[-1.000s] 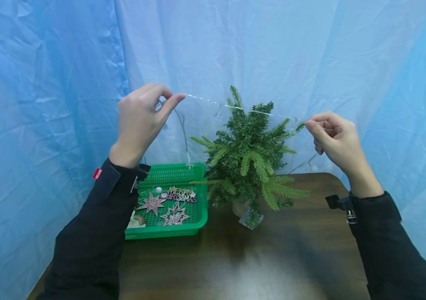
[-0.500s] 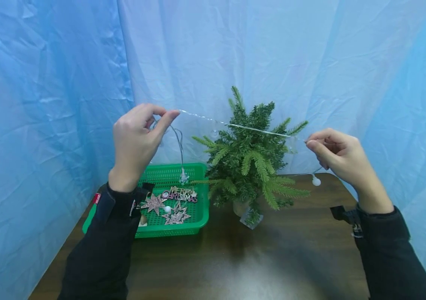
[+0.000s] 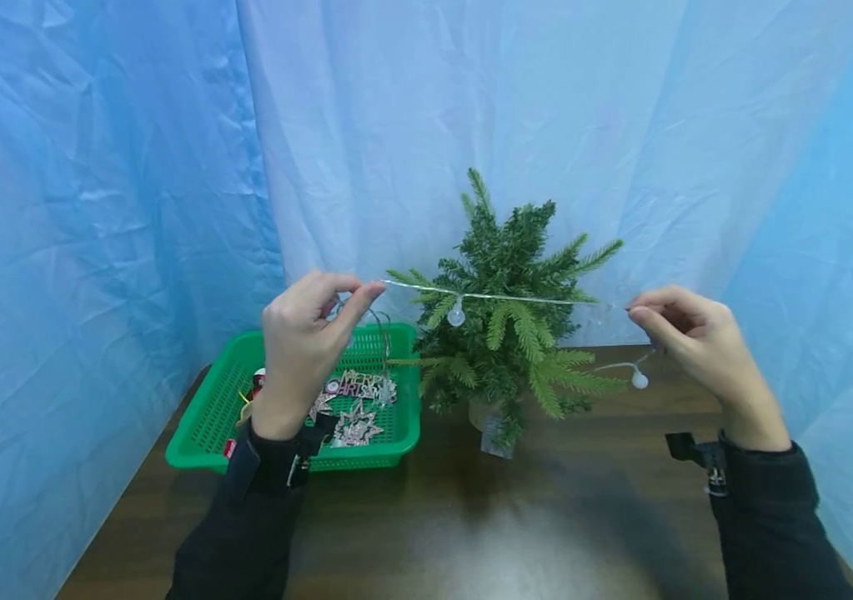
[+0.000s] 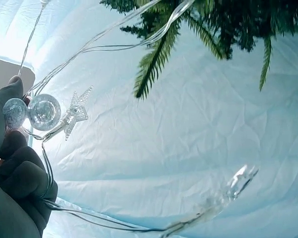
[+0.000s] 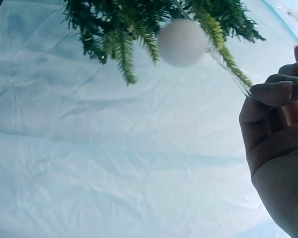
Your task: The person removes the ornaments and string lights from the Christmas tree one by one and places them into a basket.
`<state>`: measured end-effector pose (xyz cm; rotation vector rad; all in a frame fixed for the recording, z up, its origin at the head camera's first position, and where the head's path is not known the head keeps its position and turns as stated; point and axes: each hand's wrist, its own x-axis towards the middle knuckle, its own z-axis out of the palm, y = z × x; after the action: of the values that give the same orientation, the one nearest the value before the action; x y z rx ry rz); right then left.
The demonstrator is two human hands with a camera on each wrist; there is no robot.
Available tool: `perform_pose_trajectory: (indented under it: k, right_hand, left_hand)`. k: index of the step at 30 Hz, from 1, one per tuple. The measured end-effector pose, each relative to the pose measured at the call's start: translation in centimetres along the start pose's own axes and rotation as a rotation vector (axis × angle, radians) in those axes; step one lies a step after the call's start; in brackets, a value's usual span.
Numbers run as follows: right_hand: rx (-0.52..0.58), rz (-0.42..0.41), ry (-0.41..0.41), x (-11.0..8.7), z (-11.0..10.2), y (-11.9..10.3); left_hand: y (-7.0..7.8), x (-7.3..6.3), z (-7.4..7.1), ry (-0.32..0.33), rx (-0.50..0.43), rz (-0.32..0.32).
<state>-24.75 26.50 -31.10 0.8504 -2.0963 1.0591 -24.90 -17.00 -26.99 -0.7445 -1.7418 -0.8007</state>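
Observation:
A string of lights stretches nearly level across the front of a small artificial Christmas tree. My left hand pinches its left end between thumb and forefinger, over the basket, with loose wire hanging from the curled fingers. Close to that thumb, in the left wrist view, are clear ball bulbs and a clear star bulb. On the right side my right hand pinches the wire, the other fingers curled. A white ball bulb dangles beside it, overlapping the branches in the right wrist view.
Left of the tree, a green plastic basket holds glittery stars, a Merry Christmas sign and other ornaments, partly behind the left arm. Pale blue curtains surround the brown table. A clear tag lies by the tree's base.
Both hands have come down with the string of lights, the left farther than the right. The taut stretch has dropped from the treetop to the middle branches, and the left hand has moved slightly right.

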Motion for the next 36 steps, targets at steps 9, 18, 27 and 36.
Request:
perform_pose_trajectory:
  k: [9,18,27,36]
  right_hand:
    - [0.046,-0.016,0.051,-2.2,0.7,-0.1]
    - [0.199,-0.079,0.017,-4.1,1.6,-1.2]
    - [0.251,-0.05,-0.18,-4.7,2.5,-2.5]
    - [0.366,0.006,-0.372,-4.5,3.0,-3.2]
  left_hand:
    - [0.5,-2.8,0.3,0.012,-0.071,-0.012]
    - [-0.6,-5.2,1.0,0.064,-0.16,-0.064]
    - [-1.3,-7.4,0.7,0.103,-0.265,-0.212]
    - [-1.4,-7.9,0.3,0.098,-0.439,-0.384]
